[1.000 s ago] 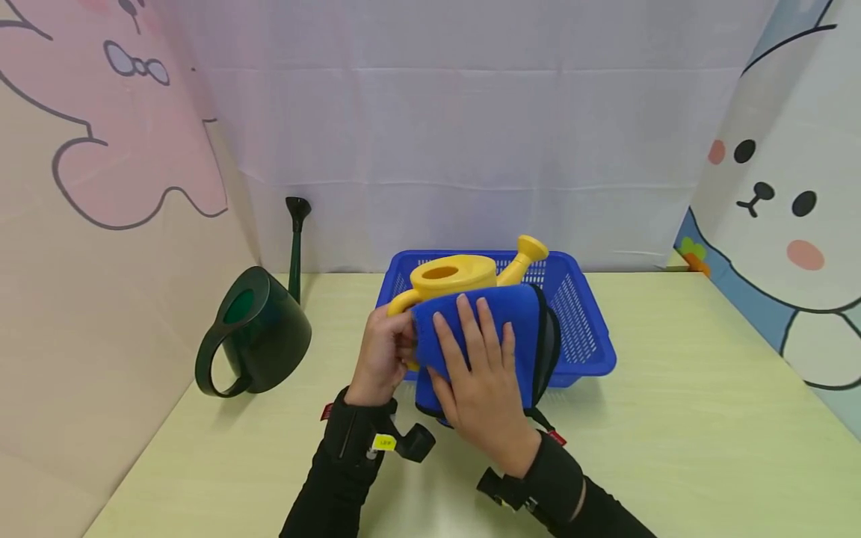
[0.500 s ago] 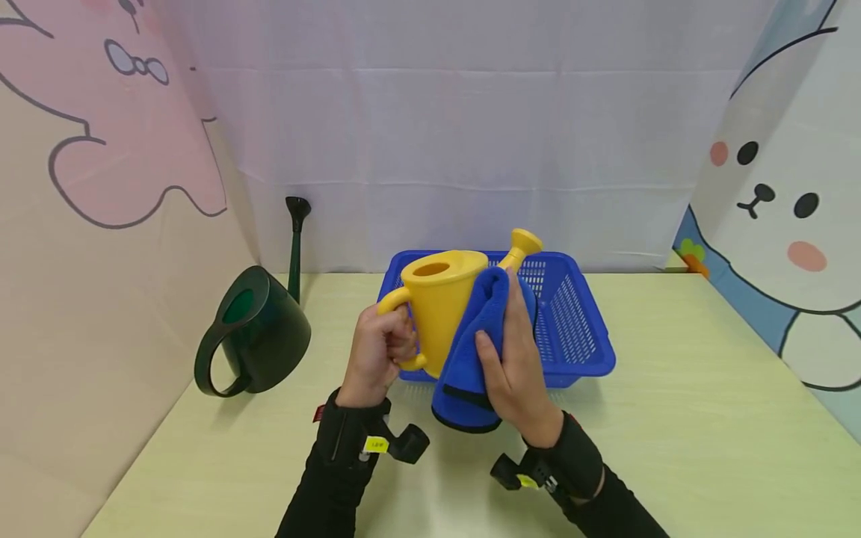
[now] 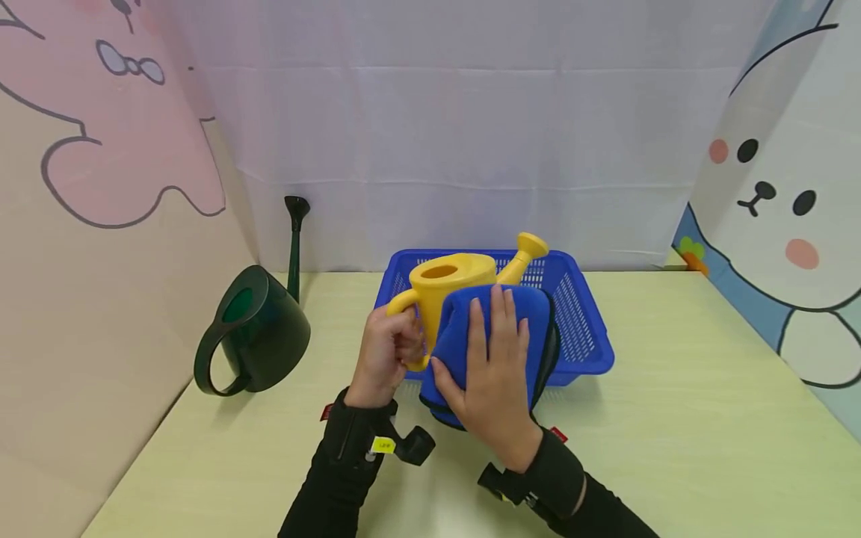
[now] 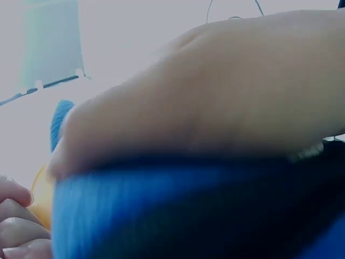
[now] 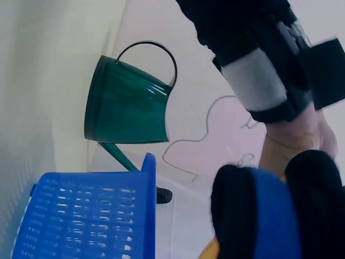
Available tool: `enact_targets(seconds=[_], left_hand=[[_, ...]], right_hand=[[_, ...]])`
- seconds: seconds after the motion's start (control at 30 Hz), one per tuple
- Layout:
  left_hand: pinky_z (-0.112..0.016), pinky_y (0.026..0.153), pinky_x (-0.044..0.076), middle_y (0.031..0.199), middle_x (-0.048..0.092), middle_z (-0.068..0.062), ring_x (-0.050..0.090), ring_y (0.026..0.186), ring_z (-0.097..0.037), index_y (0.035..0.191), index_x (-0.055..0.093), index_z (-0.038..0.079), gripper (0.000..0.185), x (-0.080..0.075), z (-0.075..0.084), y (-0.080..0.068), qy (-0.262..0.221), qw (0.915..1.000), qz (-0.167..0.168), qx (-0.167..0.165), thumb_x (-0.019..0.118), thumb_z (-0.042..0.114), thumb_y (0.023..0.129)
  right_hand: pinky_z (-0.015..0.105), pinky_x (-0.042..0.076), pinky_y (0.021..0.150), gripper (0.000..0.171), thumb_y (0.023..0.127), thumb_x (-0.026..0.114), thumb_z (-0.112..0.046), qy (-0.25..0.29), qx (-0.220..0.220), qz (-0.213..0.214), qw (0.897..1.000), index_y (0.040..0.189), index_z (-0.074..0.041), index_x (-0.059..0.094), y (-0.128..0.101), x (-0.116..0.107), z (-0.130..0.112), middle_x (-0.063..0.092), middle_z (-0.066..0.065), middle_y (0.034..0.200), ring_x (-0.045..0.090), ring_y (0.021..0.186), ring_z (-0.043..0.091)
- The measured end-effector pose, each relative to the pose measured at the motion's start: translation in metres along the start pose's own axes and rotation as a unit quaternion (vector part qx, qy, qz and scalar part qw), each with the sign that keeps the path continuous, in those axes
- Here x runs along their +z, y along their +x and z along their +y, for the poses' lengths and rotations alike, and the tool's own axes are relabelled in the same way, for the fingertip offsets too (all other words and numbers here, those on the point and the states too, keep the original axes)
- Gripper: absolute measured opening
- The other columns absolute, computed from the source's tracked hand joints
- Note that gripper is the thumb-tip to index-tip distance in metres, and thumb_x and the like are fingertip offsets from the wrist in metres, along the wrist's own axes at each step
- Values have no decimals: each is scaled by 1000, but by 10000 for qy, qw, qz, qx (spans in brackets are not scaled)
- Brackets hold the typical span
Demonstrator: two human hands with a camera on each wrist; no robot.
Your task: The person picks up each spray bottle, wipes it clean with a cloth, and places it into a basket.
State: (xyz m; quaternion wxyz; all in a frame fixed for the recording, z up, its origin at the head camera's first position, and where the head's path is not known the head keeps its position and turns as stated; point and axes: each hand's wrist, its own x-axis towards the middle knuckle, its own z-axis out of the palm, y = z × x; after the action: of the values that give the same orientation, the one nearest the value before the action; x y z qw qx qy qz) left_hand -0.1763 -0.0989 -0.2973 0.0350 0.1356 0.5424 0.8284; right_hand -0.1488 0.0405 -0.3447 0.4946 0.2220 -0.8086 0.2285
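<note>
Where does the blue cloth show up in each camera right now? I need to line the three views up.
Head: blue cloth at centre, pressed on the yellow watering can under the right hand.
Left wrist: fills the lower half, blurred, below the right hand.
Right wrist: bottom right, partly seen.
Shared landmark: the yellow watering can, a sliver at lower left in the left wrist view and at the bottom edge in the right wrist view.

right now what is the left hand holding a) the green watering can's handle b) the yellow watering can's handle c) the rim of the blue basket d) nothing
b: the left hand is curled round the handle of the yellow watering can, while the right hand presses a blue cloth flat against its side.
</note>
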Motion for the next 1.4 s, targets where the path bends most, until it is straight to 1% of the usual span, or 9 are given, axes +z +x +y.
enact_targets(seconds=[0.17, 0.3, 0.47, 0.6, 0.87, 1.03, 1.1, 1.23, 1.4], left_hand=[[-17, 37, 24, 45, 34, 10, 28, 35, -4, 60, 38, 13, 23, 2, -2, 1, 52, 9997, 125, -219, 36, -1, 78], [-17, 37, 25, 45, 34, 10, 28, 35, -3, 62, 38, 12, 21, 2, -3, 2, 139, 9994, 208, -228, 37, -1, 79], [-17, 37, 22, 46, 34, 10, 27, 34, -3, 55, 36, 14, 27, 1, 0, 2, 114, 9998, 133, -124, 37, -2, 76], [-18, 38, 21, 45, 33, 10, 27, 34, -4, 52, 34, 15, 29, 0, 3, 0, 56, 10000, -55, -2, 35, -4, 74], [-20, 40, 21, 45, 30, 9, 27, 36, -6, 53, 31, 15, 27, 0, 6, -5, -21, 9997, -224, 101, 34, -4, 72], [-19, 40, 21, 45, 29, 9, 26, 36, -5, 53, 30, 15, 27, 0, 7, -6, -91, 9995, -261, 117, 34, -5, 71], [-19, 39, 21, 45, 29, 9, 26, 36, -5, 53, 30, 15, 27, 0, 6, -6, -94, 9995, -266, 145, 34, -5, 71], [-19, 39, 22, 45, 30, 9, 27, 35, -5, 53, 32, 15, 27, 1, 4, -5, -6, 9996, -235, 181, 35, -3, 72], [-19, 39, 23, 45, 31, 10, 27, 35, -5, 53, 32, 16, 27, 4, 0, -5, 81, 9996, -215, 132, 36, -3, 72]], right_hand=[[60, 13, 107, 60, 97, 30, -44, -565, -682, -47, 9961, 142, -5, 29, -5, 5, -6, 36, 26, 137, 19, 138, 37], [58, 10, 109, 55, 98, 29, -41, -458, -789, -156, 9957, 141, -6, 33, -3, 4, -4, 36, 24, 137, 18, 139, 36], [64, 16, 104, 53, 98, 32, -38, 403, -473, -115, 9980, 140, -7, 34, 3, 0, 1, 31, 21, 143, 18, 139, 36], [64, 16, 105, 51, 98, 31, -35, 1173, -98, 26, 9930, 142, -8, 31, 10, -6, 5, 26, 18, 148, 17, 140, 34], [34, 13, 115, 52, 98, 31, -25, 2572, 354, 5, 9657, 144, -1, 22, 18, -16, 21, 20, 18, 150, 19, 141, 26], [32, 13, 115, 61, 98, 29, -38, 2961, 713, -272, 9521, 145, -1, 16, 18, -18, 26, 16, 17, 152, 18, 141, 23], [37, 14, 115, 74, 94, 33, -50, 2830, 757, -365, 9554, 145, 0, 14, 18, -18, 25, 14, 17, 152, 17, 141, 25], [48, 13, 113, 95, 83, 43, -64, 2140, 669, -419, 9736, 145, -1, 8, 16, -16, 21, 11, 19, 152, 14, 141, 31], [60, 19, 106, 91, 84, 44, -61, 959, 166, -57, 9952, 145, -1, 13, 11, -11, 13, 15, 24, 149, 17, 138, 38]])
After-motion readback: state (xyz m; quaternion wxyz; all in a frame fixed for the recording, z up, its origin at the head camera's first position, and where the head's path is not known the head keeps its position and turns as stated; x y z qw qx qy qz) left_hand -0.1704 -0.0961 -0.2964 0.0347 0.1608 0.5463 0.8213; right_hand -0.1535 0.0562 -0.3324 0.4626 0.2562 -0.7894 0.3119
